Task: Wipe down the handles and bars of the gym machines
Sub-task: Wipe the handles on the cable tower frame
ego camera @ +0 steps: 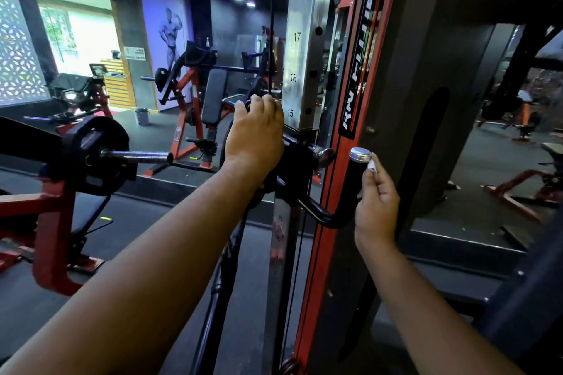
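In the middle of the frame, the left hand (256, 134) curls around the black pulley block (297, 167). Lower right, the right hand (376, 204) pinches a small white cloth (371, 165) against the black handle (350, 189). Next, probably rub down its length.

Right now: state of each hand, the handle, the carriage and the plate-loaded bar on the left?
Left hand: grips the black carriage on the numbered upright, by mark 15.
Right hand: pinches a small white cloth against the handle.
Handle: black grip upright, silver end cap bare.
Plate-loaded bar: horizontal, one black plate on, untouched.
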`<state>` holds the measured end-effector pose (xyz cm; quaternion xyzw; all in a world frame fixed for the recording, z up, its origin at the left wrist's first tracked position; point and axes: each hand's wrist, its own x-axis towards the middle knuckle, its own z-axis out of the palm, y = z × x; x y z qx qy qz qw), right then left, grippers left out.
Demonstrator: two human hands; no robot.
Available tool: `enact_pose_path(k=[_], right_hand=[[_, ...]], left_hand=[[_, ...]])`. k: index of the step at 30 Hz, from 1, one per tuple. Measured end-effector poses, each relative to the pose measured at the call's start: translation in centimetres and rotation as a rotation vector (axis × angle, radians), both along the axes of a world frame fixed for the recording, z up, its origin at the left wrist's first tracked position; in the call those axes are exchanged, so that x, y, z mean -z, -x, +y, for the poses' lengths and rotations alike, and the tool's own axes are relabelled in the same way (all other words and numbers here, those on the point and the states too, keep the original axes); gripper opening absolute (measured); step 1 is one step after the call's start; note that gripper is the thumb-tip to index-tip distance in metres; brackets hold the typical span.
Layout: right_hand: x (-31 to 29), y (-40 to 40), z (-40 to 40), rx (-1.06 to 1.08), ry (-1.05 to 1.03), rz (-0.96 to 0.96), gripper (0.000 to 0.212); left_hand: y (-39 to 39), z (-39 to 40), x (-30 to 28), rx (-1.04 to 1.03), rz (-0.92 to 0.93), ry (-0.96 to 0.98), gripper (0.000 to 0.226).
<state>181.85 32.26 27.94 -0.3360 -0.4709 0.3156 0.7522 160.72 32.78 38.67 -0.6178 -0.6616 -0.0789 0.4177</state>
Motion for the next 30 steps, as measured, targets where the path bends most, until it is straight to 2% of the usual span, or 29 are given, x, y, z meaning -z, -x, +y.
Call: enact_pose_path(k=[5, 9, 11, 14, 17, 21, 25, 27, 30], right_hand=[[4.3, -0.4, 0.3, -0.053, 0.071, 0.021, 0.030], [7.5, -2.0, 0.1, -0.170, 0.151, -0.096, 0.032], [5.4, -2.7, 0.1, -0.148, 0.151, -0.096, 0.029], [0.1, -2.5, 0.7, -0.049, 0.042, -0.051, 0.027], [-1.5, -1.1, 0.5, 0.023, -0.013, -0.121, 0.030], [3.5, -0.4, -1.7, 0.083, 0.022, -0.182, 0.039], [9.4, -2.4, -0.8, -0.047, 0.208, -0.319, 0.035], [8.4, -3.8, 0.4, -0.091, 0.283, -0.265, 0.031], [2.7, -4.3, 1.2, -0.074, 0.189, -0.020, 0.026]], left_hand=[[-0.1, 0.0, 0.0, -0.007, 0.004, 0.015, 0.072], [0.1, 0.1, 0.0, -0.013, 0.013, 0.015, 0.072], [0.0, 0.1, 0.0, -0.015, 0.009, 0.018, 0.072], [0.0, 0.0, 0.0, -0.017, 0.013, 0.015, 0.074], [0.0, 0.1, 0.1, -0.021, 0.014, 0.020, 0.075], [-0.2, -0.1, -0.1, -0.022, -0.004, 0.010, 0.074], [-0.4, -0.1, -0.1, -0.046, 0.021, 0.019, 0.073], [-0.5, -0.2, -0.1, -0.054, 0.025, 0.016, 0.073], [-0.5, -0.1, -0.1, -0.051, 0.022, 0.019, 0.074]])
